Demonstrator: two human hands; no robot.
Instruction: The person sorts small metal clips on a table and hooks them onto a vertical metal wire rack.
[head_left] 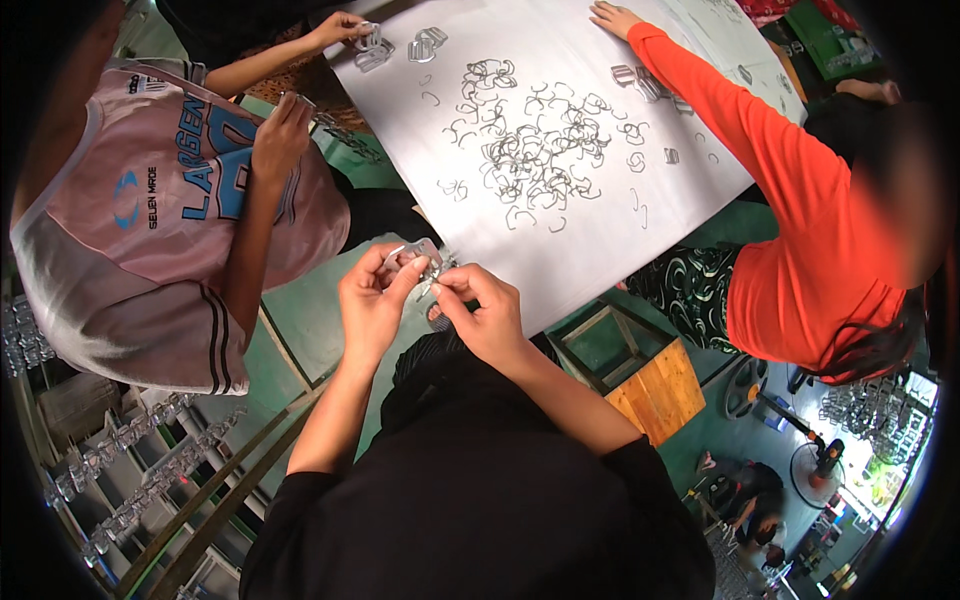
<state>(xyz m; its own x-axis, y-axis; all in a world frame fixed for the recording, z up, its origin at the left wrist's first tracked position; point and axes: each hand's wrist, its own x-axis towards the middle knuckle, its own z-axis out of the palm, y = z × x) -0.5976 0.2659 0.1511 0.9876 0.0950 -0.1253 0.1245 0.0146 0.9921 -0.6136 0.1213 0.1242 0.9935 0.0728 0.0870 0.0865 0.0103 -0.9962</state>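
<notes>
In front of my body, just off the table's near corner, my left hand is closed on a shiny metal buckle, thumb and fingers at its edge. My right hand is closed in a pinch against the lower side of the same buckle. Whatever small thing sits between its fingertips is too small to make out. Past my hands, a loose spread of thin bent metal wire pieces lies across the white tabletop.
On the left, a person in a pink shirt handles metal pieces. At right, a person in an orange sleeve reaches over the table near a few buckles. More buckles lie at the far left. A wooden stool stands right of me.
</notes>
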